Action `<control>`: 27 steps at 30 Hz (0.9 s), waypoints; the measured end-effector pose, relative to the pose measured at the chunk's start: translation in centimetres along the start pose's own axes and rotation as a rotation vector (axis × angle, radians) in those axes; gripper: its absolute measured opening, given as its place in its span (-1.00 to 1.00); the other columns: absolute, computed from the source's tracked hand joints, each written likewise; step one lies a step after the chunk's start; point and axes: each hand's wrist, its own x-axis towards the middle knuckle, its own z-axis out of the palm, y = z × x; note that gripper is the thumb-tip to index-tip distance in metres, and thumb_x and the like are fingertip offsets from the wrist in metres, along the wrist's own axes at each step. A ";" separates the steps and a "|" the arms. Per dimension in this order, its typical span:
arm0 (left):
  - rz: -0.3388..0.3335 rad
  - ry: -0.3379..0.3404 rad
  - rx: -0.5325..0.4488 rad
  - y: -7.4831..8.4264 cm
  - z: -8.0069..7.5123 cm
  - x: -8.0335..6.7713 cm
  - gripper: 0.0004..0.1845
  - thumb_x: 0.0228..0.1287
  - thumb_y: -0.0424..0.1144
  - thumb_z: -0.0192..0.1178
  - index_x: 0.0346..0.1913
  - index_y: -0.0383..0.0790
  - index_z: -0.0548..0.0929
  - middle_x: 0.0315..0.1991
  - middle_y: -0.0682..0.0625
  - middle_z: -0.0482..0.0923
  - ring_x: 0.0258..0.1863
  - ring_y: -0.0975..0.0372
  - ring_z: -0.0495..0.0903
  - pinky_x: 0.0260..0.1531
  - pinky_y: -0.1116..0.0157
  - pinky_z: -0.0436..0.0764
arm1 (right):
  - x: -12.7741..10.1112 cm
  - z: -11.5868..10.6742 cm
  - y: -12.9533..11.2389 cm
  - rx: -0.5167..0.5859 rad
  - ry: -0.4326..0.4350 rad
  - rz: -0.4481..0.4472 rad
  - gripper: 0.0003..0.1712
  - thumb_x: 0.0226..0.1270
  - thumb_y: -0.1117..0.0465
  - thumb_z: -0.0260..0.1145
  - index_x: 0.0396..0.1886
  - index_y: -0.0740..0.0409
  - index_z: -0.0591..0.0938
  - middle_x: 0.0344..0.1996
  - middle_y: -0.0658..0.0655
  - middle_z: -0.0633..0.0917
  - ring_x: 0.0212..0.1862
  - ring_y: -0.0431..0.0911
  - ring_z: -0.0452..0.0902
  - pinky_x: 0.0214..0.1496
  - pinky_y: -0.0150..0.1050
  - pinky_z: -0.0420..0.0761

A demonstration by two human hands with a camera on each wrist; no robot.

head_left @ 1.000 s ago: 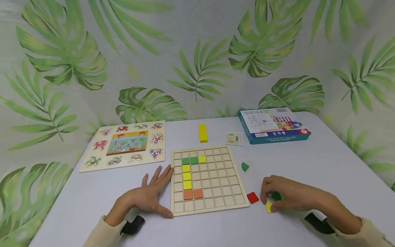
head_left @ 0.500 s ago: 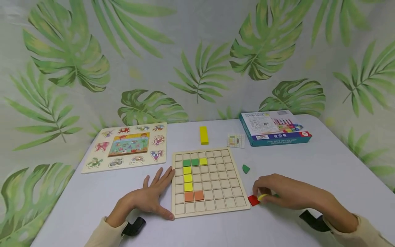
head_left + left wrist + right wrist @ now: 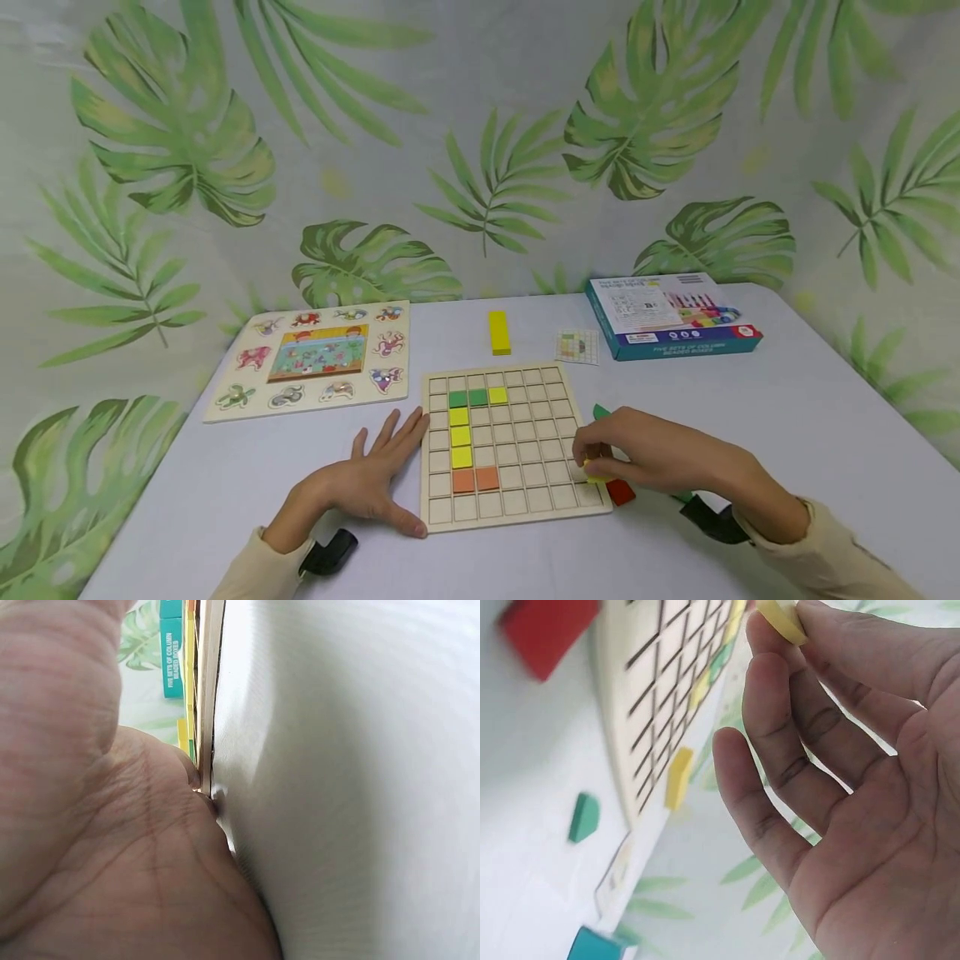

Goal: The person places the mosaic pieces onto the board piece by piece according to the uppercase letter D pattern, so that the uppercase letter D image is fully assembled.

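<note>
My right hand point(image 3: 645, 454) pinches a small, flat yellow piece point(image 3: 781, 620) at its fingertips, over the right edge of the pale wooden grid board point(image 3: 525, 500). My left hand point(image 3: 367, 479) lies flat and spread on the smooth white table point(image 3: 750, 400), touching the board's left edge. A red tile point(image 3: 621, 492) is half hidden under my right hand.
</note>
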 end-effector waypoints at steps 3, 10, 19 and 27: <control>0.006 0.000 0.002 0.2 -0.1 -0.1 0.49 -0.17 0.25 0.56 0.63 -0.11 -0.29 0.65 -0.06 -0.48 0.58 -0.11 -0.59 0.33 -0.40 -0.51 | 0.7 0.0 -0.7 -0.021 0.005 -0.003 -0.96 0.46 0.08 0.29 -0.22 -0.17 0.66 -0.40 -0.21 0.66 -0.35 -0.34 0.47 -0.24 -0.37 0.55; 0.010 0.007 -0.011 0.3 -0.2 -0.2 0.50 -0.16 0.23 0.57 0.63 -0.15 -0.30 0.65 -0.09 -0.48 0.58 -0.13 -0.57 0.33 -0.41 -0.51 | 2.6 0.1 -1.3 -0.017 0.009 -0.082 -0.86 0.48 0.20 0.26 -0.17 -0.09 0.74 -0.27 -0.21 0.73 -0.27 -0.36 0.53 -0.09 -0.38 0.62; -0.008 0.002 -0.006 0.1 0.1 0.1 0.50 -0.19 0.26 0.57 0.63 -0.10 -0.28 0.65 -0.04 -0.48 0.58 -0.09 -0.59 0.35 -0.38 -0.52 | 5.6 1.4 -0.7 0.025 0.038 -0.109 -0.84 0.44 0.22 0.30 -0.11 0.00 0.77 -0.21 -0.20 0.75 -0.24 -0.36 0.56 -0.06 -0.38 0.62; -0.020 -0.004 0.003 0.2 -0.1 0.0 0.51 -0.20 0.28 0.57 0.63 -0.10 -0.29 0.65 -0.04 -0.49 0.58 -0.08 -0.60 0.35 -0.38 -0.52 | 7.2 2.9 -0.7 0.075 0.049 -0.028 -0.83 0.36 0.30 0.36 -0.12 0.05 0.78 -0.22 -0.18 0.76 -0.23 -0.40 0.61 0.00 -0.37 0.63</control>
